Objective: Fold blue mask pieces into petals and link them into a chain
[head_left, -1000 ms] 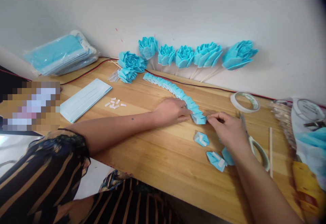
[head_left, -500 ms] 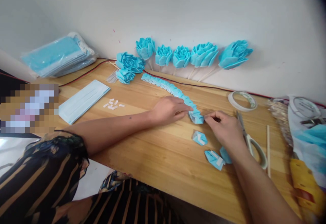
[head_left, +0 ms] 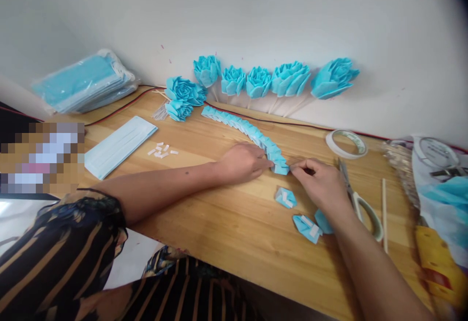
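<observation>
A long curved row of overlapping folded blue petals (head_left: 245,127) lies on the wooden table, running from the back towards me. At its near end, a folded blue petal (head_left: 281,169) sits between my hands. My left hand (head_left: 243,163) is closed, its fingertips at the petal's left corner. With thumb and finger pinched together, my right hand (head_left: 317,179) grips the right corner. Closer to me lie a loose folded petal (head_left: 285,198) and another folded petal (head_left: 307,229), both with white strips on them. A third blue piece (head_left: 323,221) is partly hidden by my right forearm.
Scissors (head_left: 356,199), a tape roll (head_left: 345,144) and a thin stick (head_left: 384,214) lie right, near a yellow tool (head_left: 435,262). Left are a face mask (head_left: 120,146), small white strips (head_left: 160,151) and bagged masks (head_left: 86,82). Several blue flowers (head_left: 290,78) lean against the wall.
My left fingertips have shifted from the top of the row down to the end petal's left corner. My right hand keeps its pinch at the right corner. The view has shifted slightly.
</observation>
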Motion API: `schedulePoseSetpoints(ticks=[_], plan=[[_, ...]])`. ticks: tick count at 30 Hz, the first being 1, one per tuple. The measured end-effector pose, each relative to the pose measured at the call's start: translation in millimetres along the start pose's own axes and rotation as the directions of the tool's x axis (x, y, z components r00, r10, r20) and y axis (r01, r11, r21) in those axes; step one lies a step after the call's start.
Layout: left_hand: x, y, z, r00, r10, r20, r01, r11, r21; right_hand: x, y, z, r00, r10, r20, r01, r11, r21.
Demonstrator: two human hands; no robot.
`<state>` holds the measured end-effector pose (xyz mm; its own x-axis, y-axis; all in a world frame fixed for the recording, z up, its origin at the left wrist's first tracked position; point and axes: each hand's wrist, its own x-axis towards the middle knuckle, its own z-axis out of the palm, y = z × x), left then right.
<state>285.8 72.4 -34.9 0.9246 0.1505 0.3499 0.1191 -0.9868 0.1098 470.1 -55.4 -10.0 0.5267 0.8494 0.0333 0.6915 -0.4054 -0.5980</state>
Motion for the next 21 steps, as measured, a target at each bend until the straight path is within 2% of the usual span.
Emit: schedulePoseSetpoints(ticks=[4, 7, 9, 12, 21], plan=[[0.9, 2.1, -1.1, 0.999, -0.033, 0.026, 0.032, 0.999, 0.044, 0.0, 5.1, -4.2, 0.995, -0.097, 0.034, 0.098, 0.994, -0.036], [1.7, 3.4, -3.3, 0.998, -0.038, 0.047, 0.035, 0.998, 0.05, -0.4, 8.0, -9.4, 0.977, -0.213, -0.021, 0.211, 0.974, -0.083], [2.0, 4.0, -4.3, 0.998, -0.038, 0.056, 0.036, 0.998, 0.051, -0.1, 9.2, -11.3, 0.936, -0.35, -0.046, 0.343, 0.932, -0.12], [1.9, 4.3, -4.1, 0.998, -0.041, 0.051, 0.038, 0.998, 0.057, 0.9, 10.1, -10.2, 0.856, -0.517, -0.02, 0.51, 0.849, -0.136], [-0.8, 2.0, -0.8, 1.0, -0.013, -0.006, 0.013, 1.0, 0.028, 3.3, 13.0, -1.6, 0.779, -0.626, 0.02, 0.615, 0.759, -0.213]])
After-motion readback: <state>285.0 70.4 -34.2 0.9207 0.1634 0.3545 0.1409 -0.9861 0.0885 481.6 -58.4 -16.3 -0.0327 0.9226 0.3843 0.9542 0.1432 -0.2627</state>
